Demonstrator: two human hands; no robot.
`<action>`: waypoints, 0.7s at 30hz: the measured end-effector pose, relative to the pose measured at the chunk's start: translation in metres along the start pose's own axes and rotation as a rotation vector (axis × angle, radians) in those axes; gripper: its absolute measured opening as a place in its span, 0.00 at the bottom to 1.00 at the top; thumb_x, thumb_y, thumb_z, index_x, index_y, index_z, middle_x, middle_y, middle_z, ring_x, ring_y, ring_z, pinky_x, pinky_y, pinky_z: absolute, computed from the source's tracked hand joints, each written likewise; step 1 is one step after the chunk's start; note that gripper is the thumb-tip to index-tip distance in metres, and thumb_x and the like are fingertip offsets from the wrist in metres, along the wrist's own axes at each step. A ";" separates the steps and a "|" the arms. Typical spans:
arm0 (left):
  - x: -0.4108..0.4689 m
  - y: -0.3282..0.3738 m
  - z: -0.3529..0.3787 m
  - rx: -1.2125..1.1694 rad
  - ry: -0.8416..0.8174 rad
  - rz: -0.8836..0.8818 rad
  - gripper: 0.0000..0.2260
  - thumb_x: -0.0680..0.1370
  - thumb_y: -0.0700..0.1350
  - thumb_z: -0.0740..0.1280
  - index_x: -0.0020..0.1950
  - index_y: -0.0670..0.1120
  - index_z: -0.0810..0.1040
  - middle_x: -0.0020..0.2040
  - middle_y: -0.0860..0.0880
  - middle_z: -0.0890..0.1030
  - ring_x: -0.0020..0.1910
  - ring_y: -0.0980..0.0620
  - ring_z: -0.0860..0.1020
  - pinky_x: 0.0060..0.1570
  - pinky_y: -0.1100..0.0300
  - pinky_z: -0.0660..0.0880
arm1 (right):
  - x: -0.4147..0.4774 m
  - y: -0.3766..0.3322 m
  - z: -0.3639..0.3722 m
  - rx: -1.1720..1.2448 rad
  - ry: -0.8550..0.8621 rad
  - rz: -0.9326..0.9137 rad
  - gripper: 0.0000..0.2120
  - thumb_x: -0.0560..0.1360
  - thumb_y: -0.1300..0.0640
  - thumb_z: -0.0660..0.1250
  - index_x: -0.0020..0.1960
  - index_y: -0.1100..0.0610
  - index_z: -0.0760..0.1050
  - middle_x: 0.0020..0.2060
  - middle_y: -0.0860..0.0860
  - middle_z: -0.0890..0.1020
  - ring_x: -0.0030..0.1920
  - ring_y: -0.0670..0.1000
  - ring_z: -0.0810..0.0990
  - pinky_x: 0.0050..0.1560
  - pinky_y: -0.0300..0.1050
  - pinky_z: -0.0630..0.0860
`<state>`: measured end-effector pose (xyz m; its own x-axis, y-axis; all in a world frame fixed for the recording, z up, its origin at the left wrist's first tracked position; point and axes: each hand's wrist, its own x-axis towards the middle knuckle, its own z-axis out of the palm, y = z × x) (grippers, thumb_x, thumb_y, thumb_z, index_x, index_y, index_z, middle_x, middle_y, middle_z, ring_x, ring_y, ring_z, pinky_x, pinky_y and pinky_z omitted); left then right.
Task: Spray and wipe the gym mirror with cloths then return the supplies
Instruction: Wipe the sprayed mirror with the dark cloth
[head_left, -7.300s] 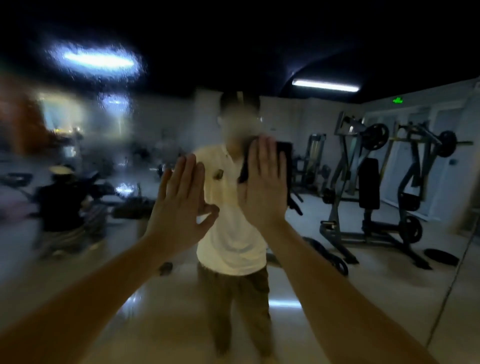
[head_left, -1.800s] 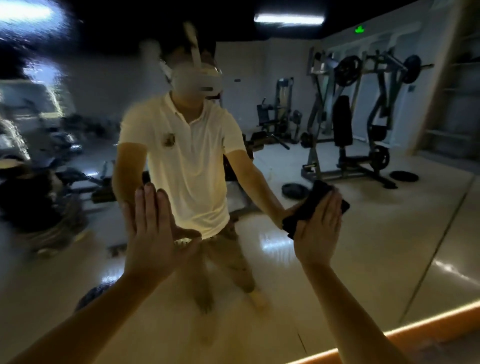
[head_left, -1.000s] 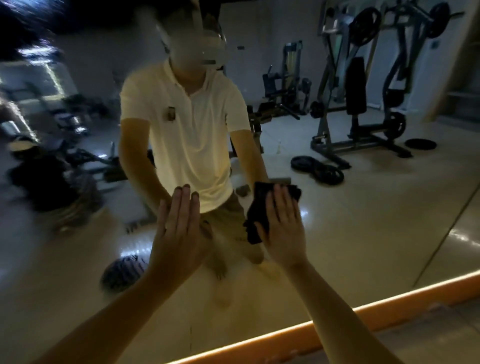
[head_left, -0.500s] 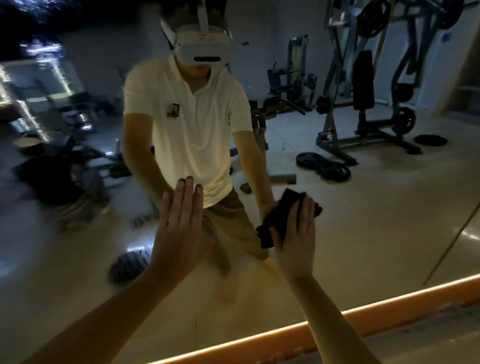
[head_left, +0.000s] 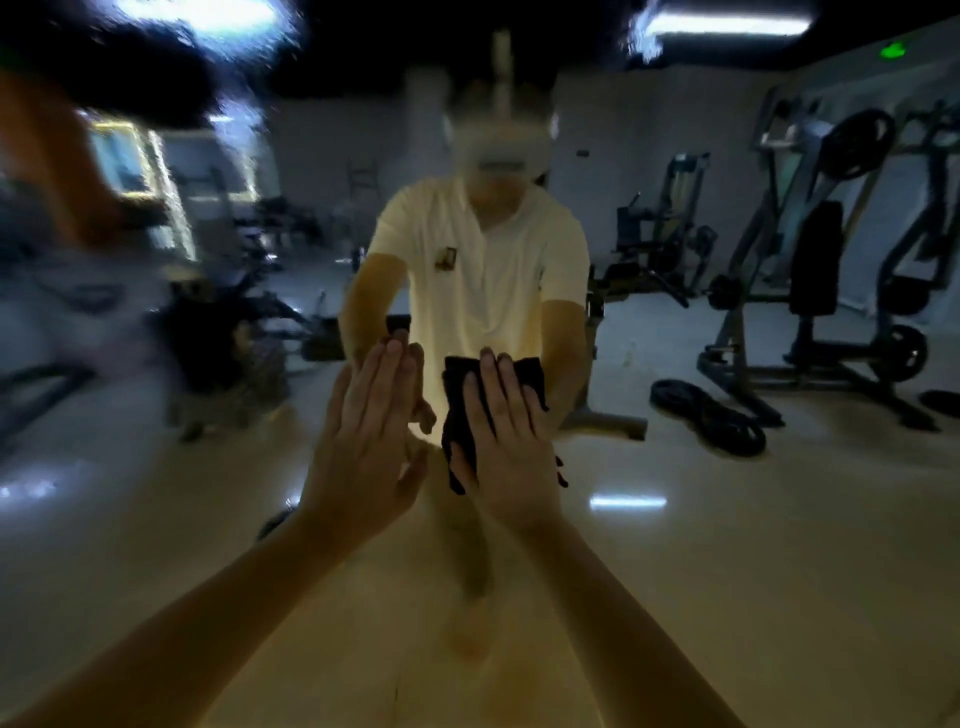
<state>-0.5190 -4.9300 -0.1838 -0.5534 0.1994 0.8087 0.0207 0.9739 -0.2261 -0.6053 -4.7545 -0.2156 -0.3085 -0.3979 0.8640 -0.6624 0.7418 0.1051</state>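
Though the shirt badge (head_left: 445, 258) is unreadable, right hand (head_left: 511, 452) presses cloth (head_left: 456, 410).

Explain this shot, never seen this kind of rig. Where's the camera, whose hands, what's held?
No robot here: a person wears one wide-angle camera on the head, so you see their own arms reaching forward. They face a mirror, and the figure in the pale shirt is their own reflection, blurred by motion. The left hand lies flat against the glass with straight fingers and holds nothing that shows. The right hand presses a dark cloth flat on the glass, fingers straight. The weight machines are reflections of the gym behind the person.
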 end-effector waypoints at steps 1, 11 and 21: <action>0.006 -0.005 -0.003 -0.003 0.020 -0.011 0.48 0.73 0.48 0.76 0.84 0.37 0.51 0.85 0.39 0.49 0.84 0.39 0.51 0.82 0.42 0.48 | 0.013 0.002 -0.006 -0.006 0.020 -0.004 0.37 0.80 0.50 0.67 0.83 0.60 0.55 0.83 0.59 0.54 0.83 0.58 0.50 0.82 0.56 0.49; 0.135 -0.043 -0.045 0.067 0.253 0.094 0.36 0.83 0.58 0.64 0.82 0.35 0.60 0.83 0.35 0.57 0.83 0.37 0.56 0.81 0.39 0.51 | 0.136 0.067 -0.080 -0.203 0.102 -0.061 0.37 0.79 0.50 0.61 0.83 0.62 0.54 0.83 0.60 0.54 0.83 0.60 0.50 0.82 0.60 0.50; 0.254 -0.073 -0.092 0.107 0.360 -0.016 0.41 0.84 0.66 0.51 0.84 0.35 0.50 0.84 0.36 0.50 0.84 0.39 0.48 0.81 0.39 0.48 | 0.238 0.153 -0.172 -0.322 0.289 0.366 0.36 0.78 0.50 0.46 0.83 0.64 0.48 0.83 0.62 0.51 0.83 0.61 0.49 0.82 0.60 0.49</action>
<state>-0.5848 -4.9403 0.0877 -0.2248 0.2282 0.9473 -0.0836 0.9641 -0.2521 -0.6626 -4.6424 0.0913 -0.2492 0.0470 0.9673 -0.2920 0.9487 -0.1214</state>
